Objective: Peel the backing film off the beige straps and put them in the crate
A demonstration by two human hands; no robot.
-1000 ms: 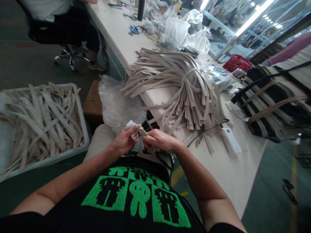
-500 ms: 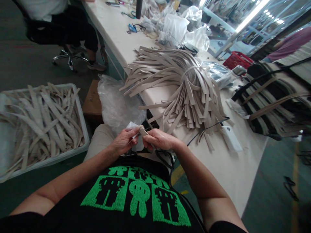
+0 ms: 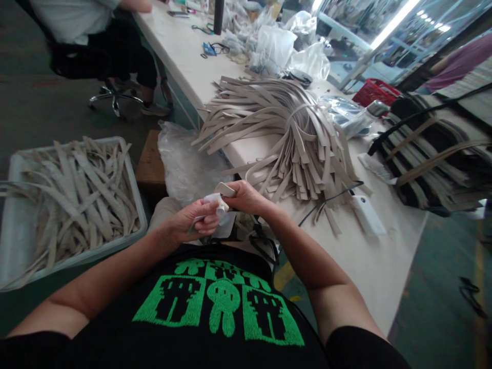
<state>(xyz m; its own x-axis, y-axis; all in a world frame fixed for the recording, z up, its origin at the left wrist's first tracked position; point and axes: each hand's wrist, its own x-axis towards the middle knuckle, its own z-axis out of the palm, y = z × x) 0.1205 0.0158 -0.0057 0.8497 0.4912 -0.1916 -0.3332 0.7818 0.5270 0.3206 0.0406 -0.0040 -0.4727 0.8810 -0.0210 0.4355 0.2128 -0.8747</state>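
Between the fingers of my left hand (image 3: 194, 219) is a crumpled piece of thin white material (image 3: 220, 209), perhaps paper or film. My right hand (image 3: 248, 198) is closed on a beige strap (image 3: 225, 190), whose rounded end sticks out toward the left. The two hands are close together above my lap, and the rest of the held strap is hidden. Beyond my right hand, a large bundle of similar beige straps (image 3: 303, 136) lies on the pale table, tied around its middle. Many strips (image 3: 82, 192) fill a translucent bin (image 3: 143, 215) at my left.
A cardboard box (image 3: 150, 163) and a clear plastic bag (image 3: 180, 159) are beside the table (image 3: 369, 277). On the tabletop are a white device (image 3: 368, 215), glasses (image 3: 221, 48), plastic bags and a red basket (image 3: 375, 93). A seated person (image 3: 77, 23) is at far left.
My right hand has risen a little, and the strap end now points up and left. My left hand has turned and dropped slightly, with more white material showing in its fingers.
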